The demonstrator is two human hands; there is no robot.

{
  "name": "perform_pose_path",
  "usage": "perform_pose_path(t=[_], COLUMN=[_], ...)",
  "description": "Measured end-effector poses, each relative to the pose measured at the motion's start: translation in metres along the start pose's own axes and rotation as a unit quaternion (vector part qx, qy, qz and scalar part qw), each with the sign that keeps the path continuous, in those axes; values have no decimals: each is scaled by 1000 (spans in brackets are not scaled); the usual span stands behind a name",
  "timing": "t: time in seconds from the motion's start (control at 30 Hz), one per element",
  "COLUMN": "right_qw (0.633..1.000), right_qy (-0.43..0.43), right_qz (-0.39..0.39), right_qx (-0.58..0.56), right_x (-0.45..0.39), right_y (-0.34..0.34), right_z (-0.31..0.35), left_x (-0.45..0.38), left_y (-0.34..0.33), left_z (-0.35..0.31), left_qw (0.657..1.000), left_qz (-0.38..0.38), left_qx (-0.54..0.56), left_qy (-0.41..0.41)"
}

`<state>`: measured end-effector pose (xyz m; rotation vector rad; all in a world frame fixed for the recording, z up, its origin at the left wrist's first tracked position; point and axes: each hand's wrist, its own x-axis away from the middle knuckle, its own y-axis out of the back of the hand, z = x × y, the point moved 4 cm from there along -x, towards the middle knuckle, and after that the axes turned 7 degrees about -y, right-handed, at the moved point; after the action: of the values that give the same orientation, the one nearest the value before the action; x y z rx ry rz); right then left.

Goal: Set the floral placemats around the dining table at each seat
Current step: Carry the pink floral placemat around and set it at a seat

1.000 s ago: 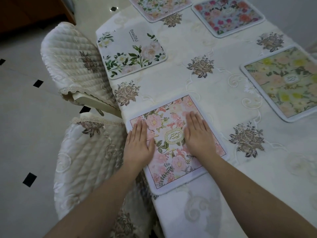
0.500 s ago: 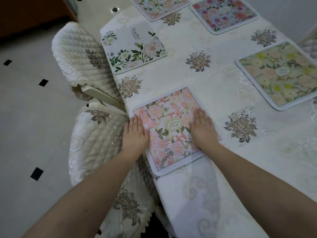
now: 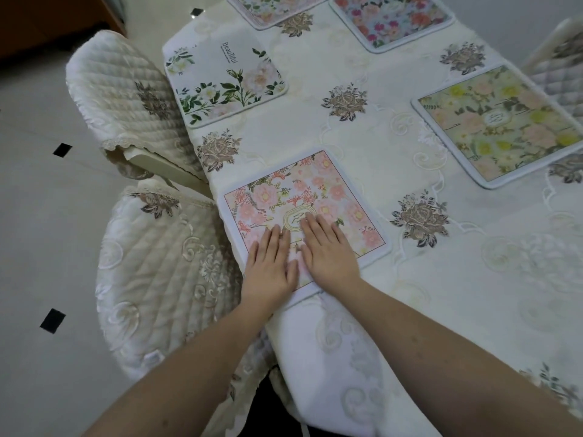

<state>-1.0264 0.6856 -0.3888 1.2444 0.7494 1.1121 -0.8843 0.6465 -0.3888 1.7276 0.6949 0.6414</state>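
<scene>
— Pressing flat, both of them: the left hand [image 3: 272,269] and the right hand [image 3: 328,252] lie side by side, fingers straight and together, palms down on the near half of the pink floral placemat [image 3: 318,197]. Neither grips anything.

— Where does that mat sit?

— On the table [image 3: 362,146], at the near-left edge, just in front of the quilted chair [image 3: 157,279]. Its near border runs right along the drop of the tablecloth [image 3: 340,357], maybe slightly over it; I can't tell for sure.

— And the others?

— A white placemat with green stems [image 3: 220,86] farther along the same edge by the second chair [image 3: 126,99], a yellow-green placemat [image 3: 501,127] across on the right, and two more at the far end, a pale one [image 3: 271,11] and a bright pink-and-blue one [image 3: 394,20].

— How would you expect the pink one to handle?

— Light and thin, I'd guess, with a bound rim; flexible rather than rigid. On that smooth embroidered cloth it would likely slide easily under flat palms, dragging the cloth if pushed hard. To lift it, pinch two opposite edges or corners so it doesn't droop.
</scene>
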Motion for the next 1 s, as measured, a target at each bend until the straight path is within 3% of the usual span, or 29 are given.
perform_pose_path(t=[0.53, 1.0], right_qw=[998, 986], right_qy=[-60, -124], right_qz=[3, 107], right_qx=[-8, 32], right_x=[32, 73], right_y=[19, 44], right_z=[-79, -124], left_x=[42, 76], left_y=[18, 43], left_z=[20, 33], left_qw=[993, 957], left_qz=[109, 241], left_qx=[-39, -165], left_qy=[3, 3])
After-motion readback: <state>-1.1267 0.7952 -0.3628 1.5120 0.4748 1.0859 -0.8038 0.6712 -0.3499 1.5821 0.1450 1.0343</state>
